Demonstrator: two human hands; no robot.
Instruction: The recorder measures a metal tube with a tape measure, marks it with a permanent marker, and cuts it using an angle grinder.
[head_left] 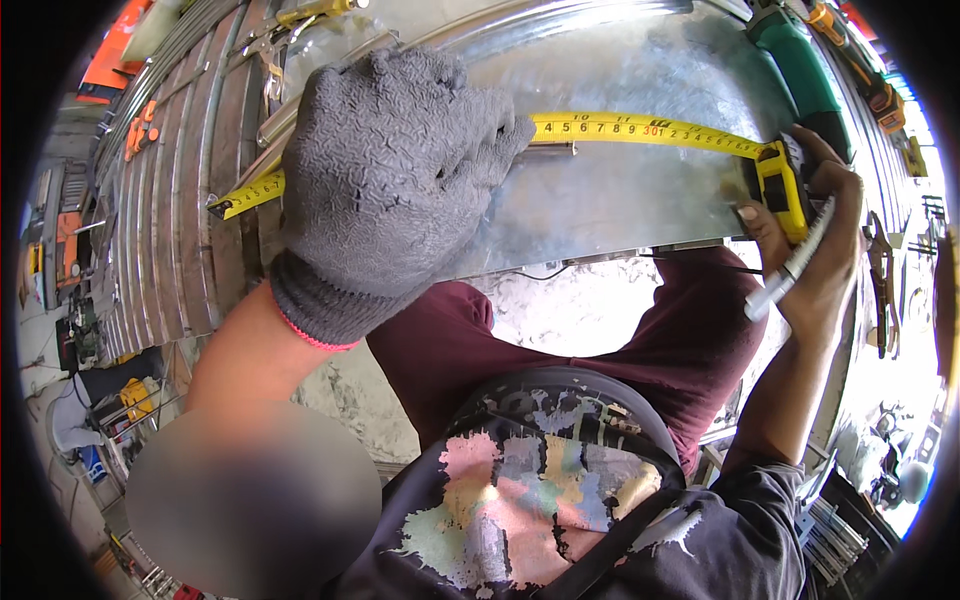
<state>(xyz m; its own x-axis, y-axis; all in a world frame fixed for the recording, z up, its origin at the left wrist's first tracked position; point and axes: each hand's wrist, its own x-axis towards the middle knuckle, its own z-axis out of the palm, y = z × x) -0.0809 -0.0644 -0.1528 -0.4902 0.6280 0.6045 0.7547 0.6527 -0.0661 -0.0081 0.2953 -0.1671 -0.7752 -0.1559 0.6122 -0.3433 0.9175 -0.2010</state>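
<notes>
My left hand, in a dark grey textured glove, has its fingers closed on the yellow blade of a tape measure. The blade runs across a shiny sheet of metal, and its hooked end sticks out left of the glove. My bare right hand grips the yellow and black case at the right. A white pen-like stick with a clear tip also lies between its fingers. Just under the blade, beside the gloved fingers, shows the end of a thin rod. The glove hides the middle of the blade.
A green power tool lies at the far right, close to the tape case. Pliers rest right of my right hand. Long metal bars form the surface at left, with orange-handled tools on it. My knees are under the near edge.
</notes>
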